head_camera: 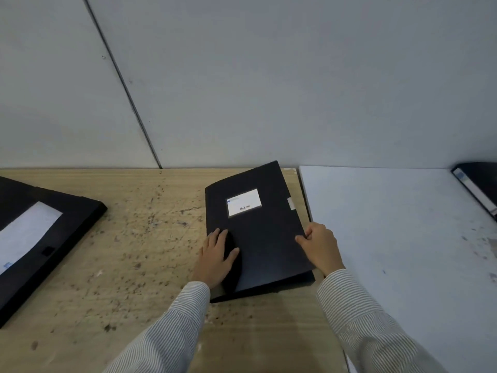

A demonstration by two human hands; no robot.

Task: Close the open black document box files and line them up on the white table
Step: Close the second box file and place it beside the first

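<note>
A black box file (258, 232) with a white label lies flat on the wooden table (134, 238), its lid down, close to the white table (390, 238). My left hand (215, 257) presses flat on its near-left corner, fingers spread. My right hand (320, 246) grips the file's right edge, thumb on top of the lid. A second black box file (40, 238) lies open at the far left with white paper inside. A third black file (478, 187) rests on the white table at the far right edge, only partly in view.
A grey panelled wall (269, 90) runs behind both tables. The wooden surface is stained and speckled. The white table's surface shows faint marks near its right side.
</note>
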